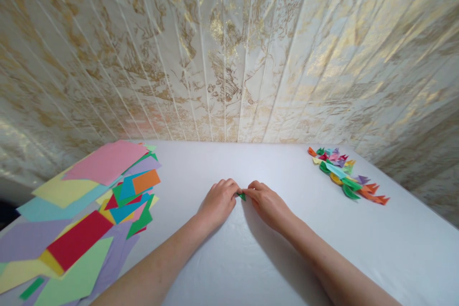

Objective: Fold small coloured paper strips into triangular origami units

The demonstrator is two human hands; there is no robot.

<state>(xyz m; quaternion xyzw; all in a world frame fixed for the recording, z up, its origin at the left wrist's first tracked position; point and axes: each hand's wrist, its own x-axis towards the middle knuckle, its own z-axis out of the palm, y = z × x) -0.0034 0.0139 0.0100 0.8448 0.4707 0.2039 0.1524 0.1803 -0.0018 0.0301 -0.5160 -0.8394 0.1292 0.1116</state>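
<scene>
A small folded piece of green paper (pixel 242 196) is held between my two hands over the middle of the white table. My left hand (pixel 223 199) pinches it from the left, its fingers curled over most of it. From the right, my right hand (pixel 267 202) grips its edge with thumb and fingertips pressed together. Only a small green corner shows below the fingertips; the rest is hidden.
Loose coloured paper sheets and cut pieces overlap at the left, with a red sheet (pixel 81 239) and a pink sheet (pixel 111 160) among them. Several small folded paper figures (pixel 337 170) lie at the back right of the white table (pixel 222 158). A gold-patterned curtain (pixel 222 57) hangs behind.
</scene>
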